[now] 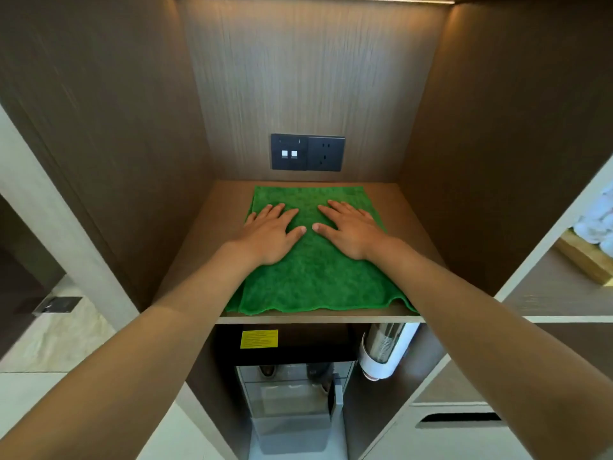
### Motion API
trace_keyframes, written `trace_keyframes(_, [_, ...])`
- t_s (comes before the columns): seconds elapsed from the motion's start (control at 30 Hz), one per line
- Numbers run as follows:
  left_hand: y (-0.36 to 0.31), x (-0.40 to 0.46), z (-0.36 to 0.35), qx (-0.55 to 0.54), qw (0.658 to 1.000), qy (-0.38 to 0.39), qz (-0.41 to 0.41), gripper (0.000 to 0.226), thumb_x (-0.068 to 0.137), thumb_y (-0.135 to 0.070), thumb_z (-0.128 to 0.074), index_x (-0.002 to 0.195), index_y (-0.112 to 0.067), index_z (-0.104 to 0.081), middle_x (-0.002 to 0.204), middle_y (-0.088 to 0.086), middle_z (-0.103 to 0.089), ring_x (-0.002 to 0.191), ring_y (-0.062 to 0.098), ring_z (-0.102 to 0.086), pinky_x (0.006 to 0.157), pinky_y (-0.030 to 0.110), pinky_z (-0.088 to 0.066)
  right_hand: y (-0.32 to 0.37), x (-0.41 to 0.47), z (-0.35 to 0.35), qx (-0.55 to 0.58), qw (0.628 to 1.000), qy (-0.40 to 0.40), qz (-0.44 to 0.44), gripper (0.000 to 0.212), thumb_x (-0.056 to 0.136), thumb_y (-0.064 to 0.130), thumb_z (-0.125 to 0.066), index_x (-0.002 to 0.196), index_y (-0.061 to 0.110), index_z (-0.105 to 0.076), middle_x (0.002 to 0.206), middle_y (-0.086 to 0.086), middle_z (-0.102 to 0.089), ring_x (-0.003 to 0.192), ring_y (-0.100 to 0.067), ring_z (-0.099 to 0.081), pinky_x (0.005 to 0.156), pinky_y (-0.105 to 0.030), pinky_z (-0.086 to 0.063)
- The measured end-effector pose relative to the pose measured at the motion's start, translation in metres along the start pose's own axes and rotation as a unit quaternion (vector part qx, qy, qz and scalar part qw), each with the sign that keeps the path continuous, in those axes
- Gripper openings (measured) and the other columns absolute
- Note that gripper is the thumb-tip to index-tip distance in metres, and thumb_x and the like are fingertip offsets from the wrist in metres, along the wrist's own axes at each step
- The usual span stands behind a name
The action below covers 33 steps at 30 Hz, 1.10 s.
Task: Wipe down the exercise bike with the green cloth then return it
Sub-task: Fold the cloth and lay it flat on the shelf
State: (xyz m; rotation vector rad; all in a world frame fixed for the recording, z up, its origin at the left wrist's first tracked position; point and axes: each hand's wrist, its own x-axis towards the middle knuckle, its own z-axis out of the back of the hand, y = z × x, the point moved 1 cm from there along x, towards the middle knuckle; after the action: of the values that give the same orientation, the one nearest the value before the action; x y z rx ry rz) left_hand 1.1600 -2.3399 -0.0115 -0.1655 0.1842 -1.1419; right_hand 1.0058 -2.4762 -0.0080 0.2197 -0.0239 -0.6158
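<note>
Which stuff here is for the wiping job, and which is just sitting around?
For the job:
green cloth, lying flat on the shelf
left hand and right hand, both flat on the cloth

Just there:
wall socket
yellow label
cup dispenser
white rolled towels

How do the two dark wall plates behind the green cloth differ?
The left plate shows two small white squares at its middle; the right plate shows socket holes and nothing white. The left plate sits nearer the alcove's left wall, the right nearer its right wall. Both are dark, about the same size, side by side, edges touching, above the green cloth.
</note>
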Motion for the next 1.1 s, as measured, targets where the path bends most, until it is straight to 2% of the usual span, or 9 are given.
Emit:
trace_keyframes(0.17, [0.0, -0.019, 0.007, -0.012, 0.997, -0.077, -0.028, 0.057, 0.107, -0.049, -0.044, 0.158, -0.025, -0.039, 0.171, 0.005, -0.026, 0.159, 0.029, -0.018, 0.128, 0.05, -0.018, 0.002, -0.018, 0.006, 0.031, 0.993, -0.106, 0.037, 0.056, 0.106, 0.045, -0.055, 0.155, 0.019, -0.048, 0.165, -0.005, -0.04, 0.154, -0.025, -0.035, 0.124, -0.049, -0.028])
trace_keyframes(0.23, [-0.005, -0.052, 0.013, -0.045, 0.987, -0.123, -0.088, 0.045, 0.104, -0.04, -0.057, 0.147, -0.028, -0.055, 0.164, 0.0, -0.04, 0.154, 0.024, -0.031, 0.126, 0.05, -0.025, 0.007, -0.049, 0.009, 0.091, 0.981, -0.135, 0.108, 0.041, 0.101, 0.036, -0.066, 0.138, 0.017, -0.065, 0.148, -0.002, -0.057, 0.138, -0.025, -0.053, 0.116, -0.046, -0.041])
trace_keyframes(0.33, [-0.013, -0.11, 0.016, -0.123, 0.965, -0.143, -0.181, 0.026, 0.095, -0.038, -0.072, 0.121, -0.032, -0.075, 0.138, -0.01, -0.066, 0.132, 0.008, -0.055, 0.116, 0.036, -0.04, 0.019, -0.105, 0.006, 0.181, 0.957, -0.125, 0.189, 0.025, 0.095, 0.035, -0.077, 0.115, 0.02, -0.077, 0.12, 0.007, -0.07, 0.113, -0.012, -0.067, 0.103, -0.036, -0.051])
trace_keyframes(0.47, [-0.003, -0.145, 0.004, -0.118, 0.974, -0.087, -0.175, 0.04, 0.08, -0.062, -0.076, 0.11, -0.035, -0.079, 0.127, -0.019, -0.068, 0.121, 0.003, -0.058, 0.106, 0.029, -0.043, 0.024, -0.14, -0.011, 0.184, 0.959, -0.088, 0.198, 0.038, 0.087, 0.051, -0.081, 0.115, 0.025, -0.079, 0.121, 0.016, -0.069, 0.116, -0.004, -0.064, 0.103, -0.034, -0.051])
trace_keyframes(0.67, [0.0, -0.153, -0.001, -0.107, 0.978, -0.1, -0.148, 0.051, 0.083, -0.066, -0.058, 0.111, -0.031, -0.081, 0.129, -0.016, -0.071, 0.122, 0.005, -0.061, 0.108, 0.023, -0.038, 0.03, -0.148, -0.025, 0.088, 0.952, -0.186, 0.226, 0.03, 0.099, 0.041, -0.06, 0.109, 0.023, -0.082, 0.121, 0.008, -0.074, 0.111, -0.014, -0.069, 0.09, -0.039, -0.06])
trace_keyframes(0.77, [0.0, -0.152, 0.0, -0.11, 0.978, -0.116, -0.137, 0.043, 0.086, -0.059, -0.061, 0.113, -0.031, -0.079, 0.126, -0.018, -0.07, 0.119, 0.007, -0.064, 0.105, 0.031, -0.049, 0.034, -0.148, -0.023, 0.136, 0.94, -0.224, 0.218, 0.024, 0.103, 0.03, -0.059, 0.105, 0.017, -0.079, 0.111, 0.006, -0.076, 0.101, -0.017, -0.072, 0.082, -0.042, -0.06])
trace_keyframes(0.93, [-0.004, -0.152, 0.007, -0.114, 0.964, -0.193, -0.143, 0.017, 0.097, -0.036, -0.065, 0.105, -0.026, -0.077, 0.105, -0.017, -0.072, 0.095, 0.009, -0.068, 0.079, 0.038, -0.059, 0.041, -0.148, -0.009, 0.178, 0.92, -0.307, 0.164, 0.012, 0.101, 0.021, -0.065, 0.11, 0.016, -0.072, 0.104, 0.008, -0.073, 0.086, -0.01, -0.067, 0.071, -0.034, -0.057])
trace_keyframes(1.0, [0.0, -0.154, 0.014, -0.119, 0.955, -0.234, -0.136, 0.015, 0.099, -0.031, -0.063, 0.102, -0.025, -0.077, 0.098, -0.016, -0.073, 0.087, 0.011, -0.069, 0.071, 0.038, -0.059, 0.034, -0.149, -0.009, 0.135, 0.937, -0.271, 0.171, 0.02, 0.097, 0.02, -0.072, 0.117, 0.021, -0.071, 0.113, 0.01, -0.072, 0.096, -0.009, -0.067, 0.075, -0.032, -0.059])
trace_keyframes(1.1, [0.013, -0.159, 0.019, -0.101, 0.95, -0.258, -0.142, 0.012, 0.095, -0.019, -0.071, 0.103, -0.024, -0.078, 0.101, -0.015, -0.074, 0.089, 0.012, -0.072, 0.072, 0.038, -0.061, 0.011, -0.158, -0.015, 0.08, 0.96, -0.231, 0.139, 0.038, 0.083, 0.011, -0.075, 0.118, 0.024, -0.071, 0.12, 0.011, -0.069, 0.109, -0.016, -0.067, 0.079, -0.04, -0.062])
